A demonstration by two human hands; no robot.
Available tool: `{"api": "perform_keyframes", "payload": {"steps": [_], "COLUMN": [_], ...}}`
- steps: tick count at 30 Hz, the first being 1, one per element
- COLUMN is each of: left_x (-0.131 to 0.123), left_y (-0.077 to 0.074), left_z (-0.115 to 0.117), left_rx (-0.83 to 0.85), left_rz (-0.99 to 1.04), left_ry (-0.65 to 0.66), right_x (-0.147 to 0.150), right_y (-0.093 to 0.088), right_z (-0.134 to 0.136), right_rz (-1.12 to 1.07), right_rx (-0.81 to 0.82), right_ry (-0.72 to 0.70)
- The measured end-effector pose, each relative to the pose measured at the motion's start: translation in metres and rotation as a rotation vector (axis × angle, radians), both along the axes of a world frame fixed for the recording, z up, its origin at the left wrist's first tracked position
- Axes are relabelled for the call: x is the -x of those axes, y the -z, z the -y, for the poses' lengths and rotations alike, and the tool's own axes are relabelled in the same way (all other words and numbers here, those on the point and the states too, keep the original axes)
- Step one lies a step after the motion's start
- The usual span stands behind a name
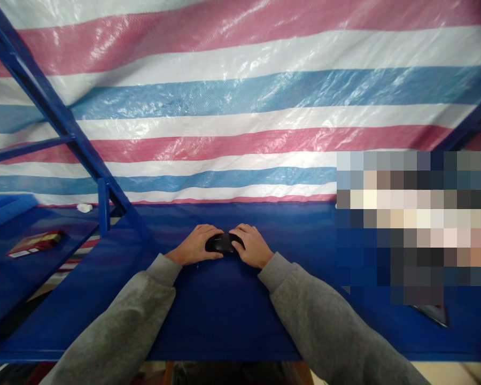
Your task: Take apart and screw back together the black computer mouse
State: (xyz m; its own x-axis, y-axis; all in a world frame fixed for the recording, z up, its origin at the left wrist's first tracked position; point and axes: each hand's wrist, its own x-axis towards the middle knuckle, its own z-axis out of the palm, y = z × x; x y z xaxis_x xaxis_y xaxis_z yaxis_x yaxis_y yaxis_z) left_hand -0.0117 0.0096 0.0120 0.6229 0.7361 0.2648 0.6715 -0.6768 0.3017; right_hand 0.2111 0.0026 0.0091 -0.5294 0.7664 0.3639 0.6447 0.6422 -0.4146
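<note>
A smooth, rounded black computer mouse (224, 243) lies sideways on the blue table (224, 310), in the middle of the head view. My left hand (198, 244) grips its left end, fingers curled over the far side and thumb along the near side. From the right, my right hand (253, 246) closes on the other end, its thumb lying on top. The ends of the mouse are partly covered by my fingers. Both forearms, in grey sleeves, reach in from the bottom of the view.
A blue metal frame (70, 125) slants along the left. Beyond it are a red box (36, 243), a crumpled white piece (84, 207) and a blue tray (8, 208). Striped plastic sheeting (224, 96) hangs behind. A flat dark object (435, 314) shows below a blurred-out patch at right.
</note>
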Motion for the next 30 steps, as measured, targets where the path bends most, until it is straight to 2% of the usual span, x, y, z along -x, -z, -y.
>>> {"api": "perform_keyframes", "payload": {"steps": [5,23,30], "left_x": [-0.0006,0.0017,0.0013], "left_y": [-0.0006,0.0002,-0.0044], "left_z": [-0.0001,-0.0014,0.0010], "left_rx": [-0.001,0.000,0.026], "left_rz": [0.014,0.006,0.020], "left_ry": [0.002,-0.018,-0.085], "right_x": [0.0001,-0.0019,-0.0022], "right_y": [-0.0011,-0.0051,-0.0042], "right_z": [0.0011,0.0049,0.0035], "right_rz": [-0.064,-0.025,-0.023], "right_rx": [-0.043,-0.050,-0.056], "right_ry": [0.004,-0.093,-0.062]}}
